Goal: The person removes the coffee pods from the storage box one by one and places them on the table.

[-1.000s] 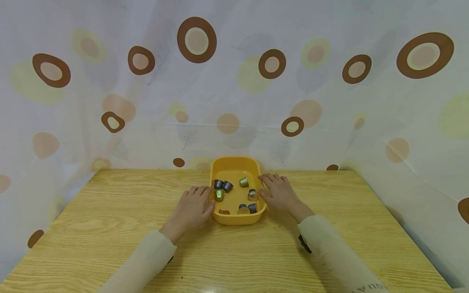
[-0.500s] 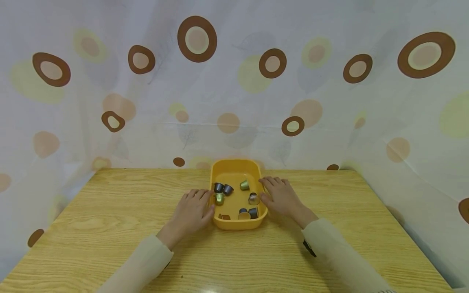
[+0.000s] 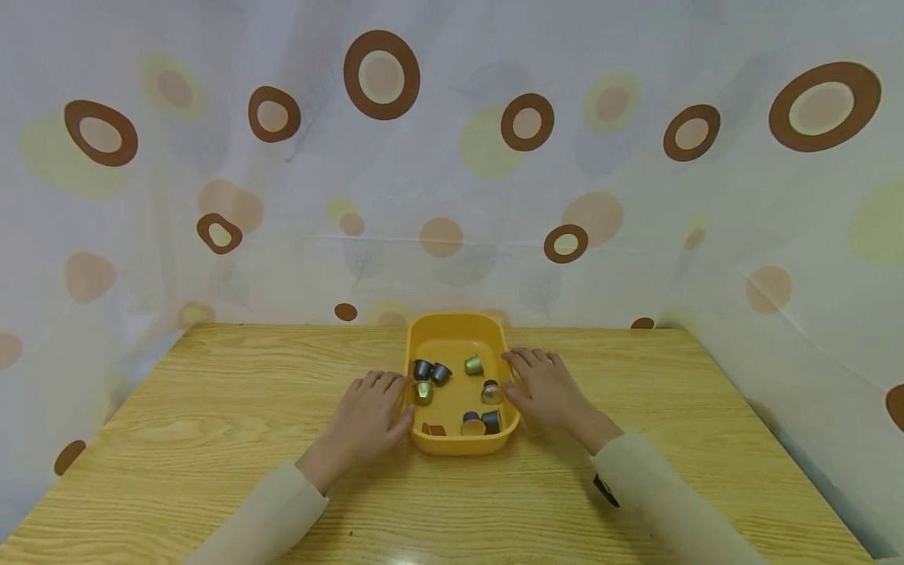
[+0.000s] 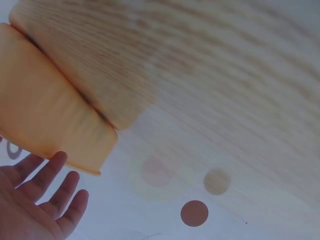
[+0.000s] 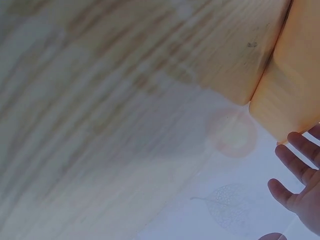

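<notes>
A cloth (image 3: 452,165) printed with brown rings and pale dots is hanging across the far side and along the left and right. In front of it the wood-grained counter (image 3: 452,510) is filling the near half of the scene.

The yellow tray (image 3: 462,447) is sitting at the middle of the counter's far part, flat by the look of it, its far end close to the cloth. The step in hand seems to be steadying or shifting the whole tray, since neither hand is reaching inside. A next move of that kind would be calling for even pressure from both sides and a level tray, so that nothing loose is rolling.

The left hand (image 3: 370,412) is resting its fingertips at the tray's left wall, fingers loosely spread and pinching nothing. The right hand (image 3: 547,388) is mirroring it at the right wall, also spread.

Inside, small pods are lying about: two dark pods (image 3: 441,374) and a green pod (image 3: 424,392) are clustering left, another green pod (image 3: 474,365) is lying far right, a silver pod (image 3: 492,392) near the right wall, and a tan-faced pod (image 3: 472,424), a blue-black pod (image 3: 491,422) and a brown pod (image 3: 436,431) at the near end.

No brand, label or writing is showing legibly; the pods are appearing too small to read.
</notes>
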Demonstrator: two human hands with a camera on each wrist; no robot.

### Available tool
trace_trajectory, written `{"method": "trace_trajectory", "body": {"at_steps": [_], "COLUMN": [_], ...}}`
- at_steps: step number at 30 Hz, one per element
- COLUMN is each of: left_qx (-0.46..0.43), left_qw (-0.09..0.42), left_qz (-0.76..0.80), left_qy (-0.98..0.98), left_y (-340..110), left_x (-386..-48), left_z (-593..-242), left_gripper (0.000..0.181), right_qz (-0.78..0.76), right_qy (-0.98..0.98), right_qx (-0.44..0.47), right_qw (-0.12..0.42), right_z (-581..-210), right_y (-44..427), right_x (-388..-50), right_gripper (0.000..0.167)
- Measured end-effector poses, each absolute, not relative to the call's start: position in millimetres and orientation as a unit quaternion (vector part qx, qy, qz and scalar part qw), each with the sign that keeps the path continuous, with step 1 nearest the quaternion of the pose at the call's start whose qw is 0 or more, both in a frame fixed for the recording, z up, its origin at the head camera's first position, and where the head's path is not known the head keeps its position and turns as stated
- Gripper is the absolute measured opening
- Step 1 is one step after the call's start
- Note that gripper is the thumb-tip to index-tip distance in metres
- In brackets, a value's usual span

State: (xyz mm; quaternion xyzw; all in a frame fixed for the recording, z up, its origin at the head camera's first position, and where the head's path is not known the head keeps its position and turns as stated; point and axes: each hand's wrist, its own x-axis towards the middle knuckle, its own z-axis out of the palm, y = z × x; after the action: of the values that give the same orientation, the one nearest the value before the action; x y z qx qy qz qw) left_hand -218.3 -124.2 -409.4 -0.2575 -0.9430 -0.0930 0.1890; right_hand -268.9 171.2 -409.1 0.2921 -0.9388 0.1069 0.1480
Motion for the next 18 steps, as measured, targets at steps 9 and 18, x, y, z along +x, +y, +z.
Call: {"method": "trace_trajectory", "body": {"at_steps": [9,18], "left_qx": [-0.259,-0.265], "left_qw": [0.201,0.213], "left_qz": [-0.092,-0.091], "left_qy": [-0.940,-0.936], "left_y": [-124.4,-124.3], "left_x": [-210.5,-206.4], "left_z": [-409.7,-412.6], "left_gripper": [0.041,0.040], "right_qz": [0.106,0.112], "right_qy": [-0.935,-0.927], "right_qx": [0.299,0.310], "right_qw": [0.157,0.181], "right_z": [-409.8,-412.5], "right_y": [173.1,175.0], "right_x": [-260.9,-254.1], "right_gripper": [0.046,0.044]}}
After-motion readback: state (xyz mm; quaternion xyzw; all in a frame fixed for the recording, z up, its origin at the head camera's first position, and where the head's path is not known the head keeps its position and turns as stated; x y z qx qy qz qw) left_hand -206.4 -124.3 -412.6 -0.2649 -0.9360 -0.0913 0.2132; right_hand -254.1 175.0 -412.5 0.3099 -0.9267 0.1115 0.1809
